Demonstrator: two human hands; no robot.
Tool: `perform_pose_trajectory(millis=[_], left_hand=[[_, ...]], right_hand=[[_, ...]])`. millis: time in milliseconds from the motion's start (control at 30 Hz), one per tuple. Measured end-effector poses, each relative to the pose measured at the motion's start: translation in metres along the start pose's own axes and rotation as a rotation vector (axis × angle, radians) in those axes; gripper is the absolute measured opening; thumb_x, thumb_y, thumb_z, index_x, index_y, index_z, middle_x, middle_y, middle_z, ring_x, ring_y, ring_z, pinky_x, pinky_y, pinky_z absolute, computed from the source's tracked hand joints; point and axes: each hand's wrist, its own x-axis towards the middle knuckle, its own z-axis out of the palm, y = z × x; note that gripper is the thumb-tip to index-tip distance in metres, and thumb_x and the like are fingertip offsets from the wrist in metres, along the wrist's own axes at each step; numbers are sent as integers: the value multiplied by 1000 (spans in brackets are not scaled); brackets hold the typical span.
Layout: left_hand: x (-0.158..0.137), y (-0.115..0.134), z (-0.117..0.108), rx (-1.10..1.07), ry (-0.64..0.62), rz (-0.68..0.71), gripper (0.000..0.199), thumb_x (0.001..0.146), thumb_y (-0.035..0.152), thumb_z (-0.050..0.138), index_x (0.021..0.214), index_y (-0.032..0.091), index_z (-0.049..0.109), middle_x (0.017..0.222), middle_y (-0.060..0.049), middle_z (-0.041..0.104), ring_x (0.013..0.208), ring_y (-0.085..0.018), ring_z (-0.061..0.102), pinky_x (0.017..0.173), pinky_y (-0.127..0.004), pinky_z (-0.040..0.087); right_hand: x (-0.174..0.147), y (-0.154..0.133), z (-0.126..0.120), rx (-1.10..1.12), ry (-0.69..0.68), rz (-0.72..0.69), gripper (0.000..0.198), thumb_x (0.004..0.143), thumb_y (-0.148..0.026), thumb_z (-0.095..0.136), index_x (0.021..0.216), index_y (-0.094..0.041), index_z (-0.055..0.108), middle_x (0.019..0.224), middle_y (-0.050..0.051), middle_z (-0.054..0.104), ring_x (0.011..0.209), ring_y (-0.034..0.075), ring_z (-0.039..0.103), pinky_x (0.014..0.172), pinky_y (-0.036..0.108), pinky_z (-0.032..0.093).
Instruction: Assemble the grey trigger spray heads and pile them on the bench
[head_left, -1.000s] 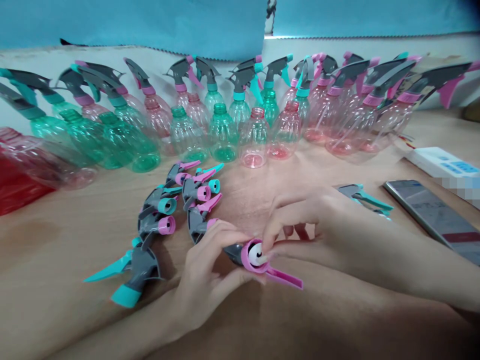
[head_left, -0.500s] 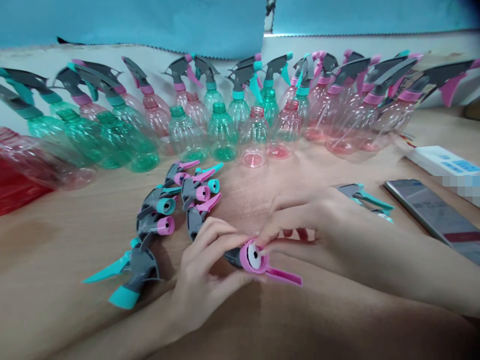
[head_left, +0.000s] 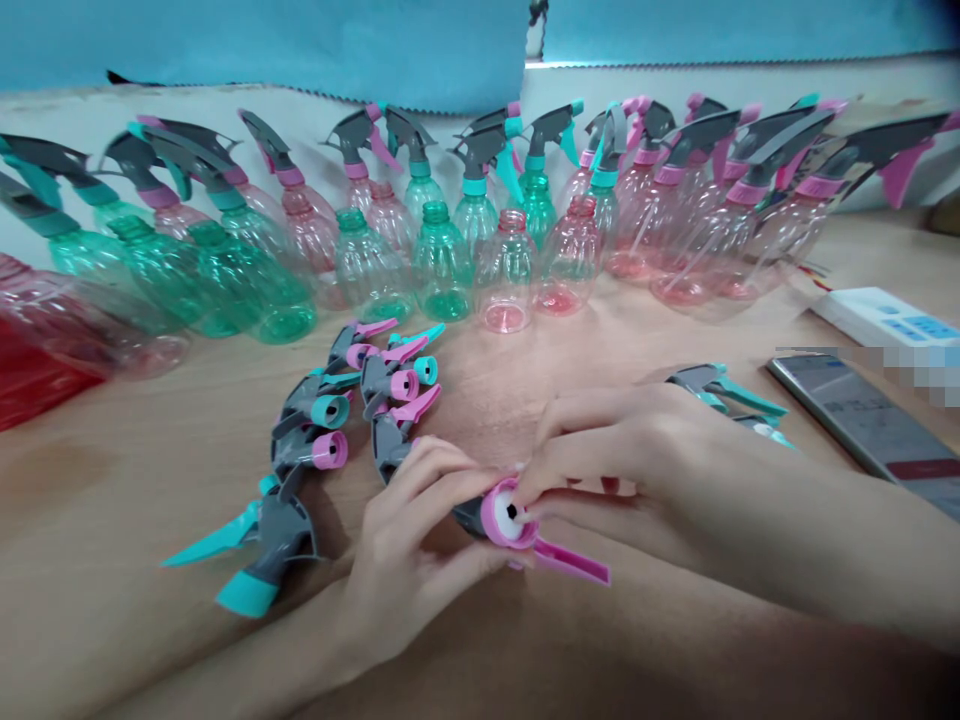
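Observation:
My left hand (head_left: 420,550) is wrapped round a grey trigger spray head (head_left: 469,513) and holds it with the open end of its pink collar (head_left: 493,520) facing me. A pink trigger (head_left: 574,562) sticks out to the lower right. Inside the collar sits a white washer (head_left: 507,522) with a dark hole in its middle. My right hand (head_left: 622,455) has its thumb and fingertips closed together on the right side of this washer, at the collar's rim. Left of my hands, several loose spray heads (head_left: 281,530) with pink or teal collars lie in two rough rows.
Clear pink and green bottles (head_left: 444,265) stand along the back, many with spray heads on. At the right lie a teal-trimmed spray head (head_left: 701,380), a phone (head_left: 847,420) and a white box (head_left: 885,312). A red bag (head_left: 45,350) is at the left edge.
The white washer now sits flatter in the pink collar; the dark gap along its left edge is gone. The pink trigger has tilted slightly downward. Both hands stay in nearly the same place.

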Motion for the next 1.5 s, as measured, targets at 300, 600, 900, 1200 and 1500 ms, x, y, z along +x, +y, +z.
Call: perform_pose_trajectory(millis=[300, 600, 900, 1200, 1500], left_hand=[[-1, 0, -1, -9, -9, -5, 24, 81, 33, 65, 99, 17, 60, 86, -4, 58, 78, -16, 56, 72, -30, 47], [-3, 0, -1, 19, -28, -37, 24, 84, 32, 62, 103, 18, 60, 88, -3, 57, 78, -14, 58, 69, -26, 49], [-3, 1, -1, 25, -2, -73, 23, 80, 32, 67, 98, 18, 63, 85, -3, 61, 73, -14, 59, 67, -26, 50], [-3, 1, -2, 48, -6, -48, 26, 83, 35, 63, 104, 19, 61, 85, -3, 61, 74, -14, 60, 67, -26, 50], [-3, 3, -1, 47, -28, -17, 26, 86, 34, 60, 107, 20, 60, 85, -2, 59, 73, -13, 59, 64, -24, 50]], right_hand=[[1, -2, -1, -18, -26, -37, 22, 81, -6, 56, 90, -21, 69, 84, 2, 64, 67, 11, 57, 60, 22, 41], [3, -5, -1, -42, -107, -53, 25, 79, -3, 55, 87, -22, 68, 83, 1, 62, 70, 12, 57, 62, 23, 42], [1, 0, 1, -89, -38, 6, 16, 86, -17, 55, 90, -23, 69, 82, 2, 65, 68, 12, 58, 61, 24, 42], [-3, -5, 5, -37, -30, 58, 14, 84, -16, 57, 83, -21, 71, 75, -1, 66, 64, 11, 57, 62, 24, 42], [-1, -14, 9, -33, -53, 71, 17, 81, -13, 58, 67, -16, 66, 72, 1, 66, 68, 12, 58, 63, 25, 43]])
